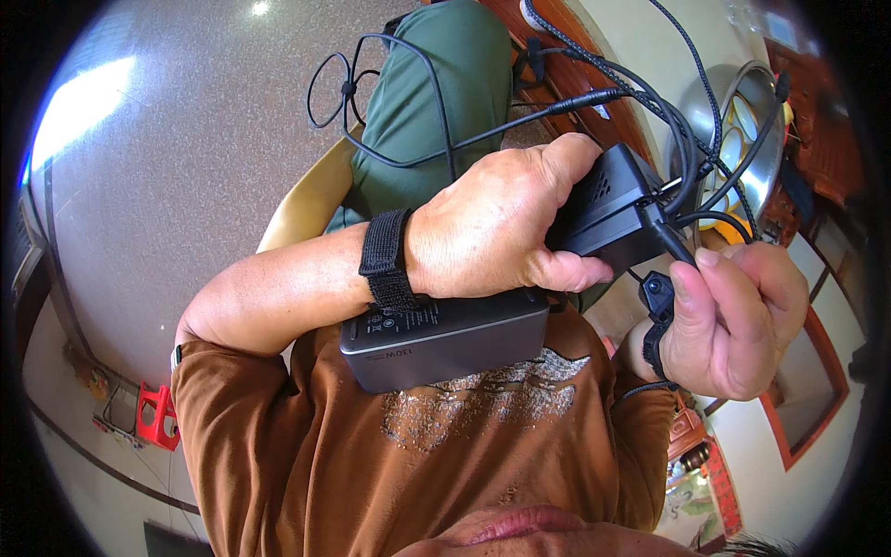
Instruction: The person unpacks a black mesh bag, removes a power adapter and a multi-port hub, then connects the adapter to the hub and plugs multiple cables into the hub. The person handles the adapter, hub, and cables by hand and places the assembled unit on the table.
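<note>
My left hand (487, 223), with a black band round its wrist, is closed round a black box (605, 197) with small vent holes. Several black cables (685, 158) bunch at the right end of this box. There my right hand (742, 320) pinches a black cable plug (677, 243) between thumb and fingers. Whether the plug is fully seated, I cannot tell. Below my left wrist a dark grey power bank (445, 351) rests against the brown shirt, its top partly hidden by my hand and wristband.
A looped black cable (348, 88) lies across my green trouser leg (432, 70), and a cable joint (594, 99) hangs above the box. To the right stands a shiny metal basin (767, 88) holding several round things. A red plastic stool (156, 416) is at far left.
</note>
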A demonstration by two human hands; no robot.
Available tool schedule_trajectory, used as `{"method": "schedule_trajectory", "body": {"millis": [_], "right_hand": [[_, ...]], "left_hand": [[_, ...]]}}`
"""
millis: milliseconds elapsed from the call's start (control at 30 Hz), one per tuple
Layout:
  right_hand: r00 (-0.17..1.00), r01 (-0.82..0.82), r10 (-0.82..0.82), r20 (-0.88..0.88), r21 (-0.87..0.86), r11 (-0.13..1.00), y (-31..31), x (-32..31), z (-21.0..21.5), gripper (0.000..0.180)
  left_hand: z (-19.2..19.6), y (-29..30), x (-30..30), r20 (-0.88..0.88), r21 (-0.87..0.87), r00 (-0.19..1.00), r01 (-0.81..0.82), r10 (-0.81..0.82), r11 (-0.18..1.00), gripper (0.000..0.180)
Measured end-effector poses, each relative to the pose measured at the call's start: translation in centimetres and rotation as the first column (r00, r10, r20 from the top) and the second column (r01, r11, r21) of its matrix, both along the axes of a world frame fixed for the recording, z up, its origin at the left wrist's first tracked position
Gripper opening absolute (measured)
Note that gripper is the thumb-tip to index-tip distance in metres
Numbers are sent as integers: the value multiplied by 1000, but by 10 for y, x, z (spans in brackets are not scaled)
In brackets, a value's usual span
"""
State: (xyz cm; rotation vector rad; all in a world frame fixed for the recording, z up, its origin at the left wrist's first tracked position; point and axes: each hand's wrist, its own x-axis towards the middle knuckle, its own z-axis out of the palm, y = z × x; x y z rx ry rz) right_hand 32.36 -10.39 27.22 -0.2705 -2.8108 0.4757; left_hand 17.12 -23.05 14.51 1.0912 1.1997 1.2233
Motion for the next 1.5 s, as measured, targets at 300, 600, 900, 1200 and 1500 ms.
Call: {"method": "schedule_trajectory", "body": {"millis": [300, 600, 900, 1200, 1500], "right_hand": [[997, 12, -19, 78, 87, 996, -4, -1, 0, 40], [997, -16, 5, 79, 138, 990, -9, -9, -4, 27], [995, -27, 1, 100, 263, 964, -18, -10, -6, 22], [994, 20, -48, 93, 285, 958, -22, -7, -17, 23], [999, 12, -25, 42, 284, 959, -19, -6, -21, 22]], "left_hand": [[-2, 0, 2, -53, 60, 996, -63, 66, 996, 73], [-2, 0, 3, -87, 93, 992, -86, 95, 992, 72], [-1, -1, 2, -99, 79, 991, -80, 88, 994, 70], [-1, -1, 1, -151, 48, 986, -68, 75, 996, 71], [1, -2, 0, -170, 30, 982, -84, 88, 996, 71]]}}
